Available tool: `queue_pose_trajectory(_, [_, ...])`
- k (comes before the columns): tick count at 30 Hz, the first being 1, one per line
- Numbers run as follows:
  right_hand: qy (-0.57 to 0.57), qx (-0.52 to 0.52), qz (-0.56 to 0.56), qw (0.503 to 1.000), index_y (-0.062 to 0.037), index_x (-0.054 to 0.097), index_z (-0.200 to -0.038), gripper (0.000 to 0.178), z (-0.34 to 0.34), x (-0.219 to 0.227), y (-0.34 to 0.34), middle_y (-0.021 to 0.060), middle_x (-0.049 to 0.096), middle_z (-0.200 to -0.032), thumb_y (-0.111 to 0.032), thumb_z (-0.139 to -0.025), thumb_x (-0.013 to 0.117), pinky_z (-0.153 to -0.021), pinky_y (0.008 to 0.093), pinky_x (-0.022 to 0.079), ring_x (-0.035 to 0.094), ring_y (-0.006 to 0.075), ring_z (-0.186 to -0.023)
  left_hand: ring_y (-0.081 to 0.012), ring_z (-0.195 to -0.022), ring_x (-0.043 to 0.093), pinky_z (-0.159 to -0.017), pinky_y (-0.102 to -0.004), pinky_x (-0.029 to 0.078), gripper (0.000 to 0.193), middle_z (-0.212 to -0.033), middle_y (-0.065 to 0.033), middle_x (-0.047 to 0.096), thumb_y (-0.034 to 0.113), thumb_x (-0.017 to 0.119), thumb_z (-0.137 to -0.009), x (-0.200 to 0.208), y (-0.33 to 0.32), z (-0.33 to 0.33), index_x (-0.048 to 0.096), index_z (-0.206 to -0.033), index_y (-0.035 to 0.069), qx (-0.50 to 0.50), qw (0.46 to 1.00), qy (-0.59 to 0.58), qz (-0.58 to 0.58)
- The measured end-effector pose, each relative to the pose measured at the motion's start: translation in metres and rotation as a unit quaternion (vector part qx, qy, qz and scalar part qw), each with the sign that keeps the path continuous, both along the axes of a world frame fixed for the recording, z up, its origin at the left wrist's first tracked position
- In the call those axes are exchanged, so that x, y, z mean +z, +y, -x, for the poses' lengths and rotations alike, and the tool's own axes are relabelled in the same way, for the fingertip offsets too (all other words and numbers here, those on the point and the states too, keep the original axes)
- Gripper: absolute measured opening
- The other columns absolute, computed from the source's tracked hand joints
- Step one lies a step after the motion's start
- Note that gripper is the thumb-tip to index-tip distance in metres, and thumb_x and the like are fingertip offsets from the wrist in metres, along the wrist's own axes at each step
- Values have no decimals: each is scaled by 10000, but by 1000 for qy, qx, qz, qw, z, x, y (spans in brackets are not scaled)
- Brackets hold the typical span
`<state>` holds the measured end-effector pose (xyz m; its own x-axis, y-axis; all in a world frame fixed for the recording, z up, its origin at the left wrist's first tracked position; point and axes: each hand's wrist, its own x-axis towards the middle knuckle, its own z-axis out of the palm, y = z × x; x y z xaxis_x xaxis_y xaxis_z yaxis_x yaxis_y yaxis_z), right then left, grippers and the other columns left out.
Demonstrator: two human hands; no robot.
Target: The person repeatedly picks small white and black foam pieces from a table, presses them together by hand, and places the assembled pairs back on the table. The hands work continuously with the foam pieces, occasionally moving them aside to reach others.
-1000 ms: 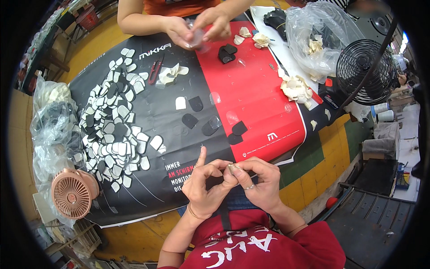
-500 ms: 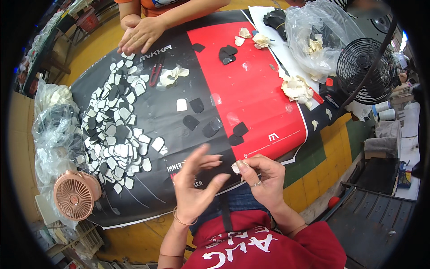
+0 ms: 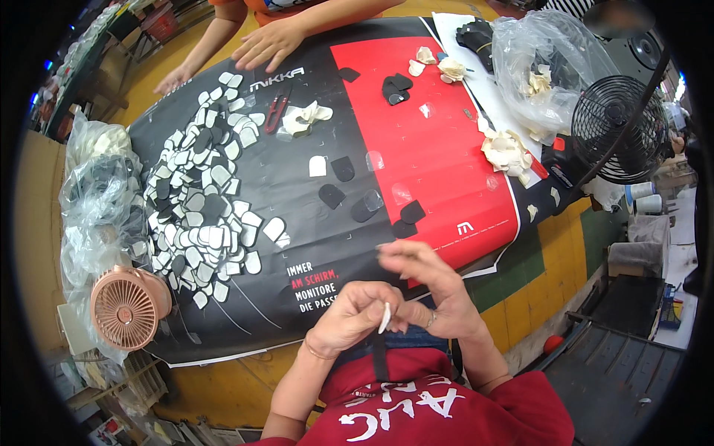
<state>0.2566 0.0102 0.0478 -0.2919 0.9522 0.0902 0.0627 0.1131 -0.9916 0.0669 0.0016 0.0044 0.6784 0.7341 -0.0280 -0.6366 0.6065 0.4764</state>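
Note:
Near the table's front edge, my left hand (image 3: 358,315) is closed with thumb and fingers around a small white pad (image 3: 384,318), which shows edge-on. My right hand (image 3: 437,291) is beside it, fingers stretched out and apart, its thumb close to the left fingertips. On the black part of the table cover (image 3: 260,312) lies a wide heap of rounded white and dark pads (image 3: 212,178). A single white pad (image 3: 317,166) rests apart from the heap, close to several dark pads (image 3: 342,169).
Across the table, another person's hands (image 3: 269,46) reach over the far edge. A red-handled cutter (image 3: 277,111) lies beside cream scraps (image 3: 305,119); more scraps (image 3: 507,154) sit on the right. A pink fan (image 3: 128,308) stands front left, a black fan (image 3: 619,128) at right.
The white piece has passed from my right hand to my left. My right fingers have spread apart while the left ones closed. The other person's hands have moved apart.

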Motion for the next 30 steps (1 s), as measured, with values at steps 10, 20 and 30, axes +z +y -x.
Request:
queue_pose_trajectory(10, [120,0,5,993,-12,760,-1078,217,3,-6,-2,152,716,-1106,7,-862,774,-846,316,581,704,209,-984,-120,-776,627,-690,-237,497,216,-895,-51,679,191,744,-951,4,-10,-14,677,-1039,6,140,975,174,-17])
queue_pose_trajectory(20, [143,-153,68,976,76,683,-1020,137,-14,2,-2,108,740,-944,69,-892,731,-832,276,582,711,144,-890,-305,-1146,598,-968,-450,451,364,-1256,-124,630,160,727,-883,-2,78,29,660,-1227,62,277,406,703,-515])
queue_pose_trajectory(30, [-79,-128,81,985,12,754,-1003,125,-3,-6,2,84,739,-890,-22,-883,769,-717,237,531,681,109,-789,-262,-1004,624,-913,-421,445,250,-1068,-68,654,235,785,-827,-12,32,29,726,-1006,71,289,340,767,-461])
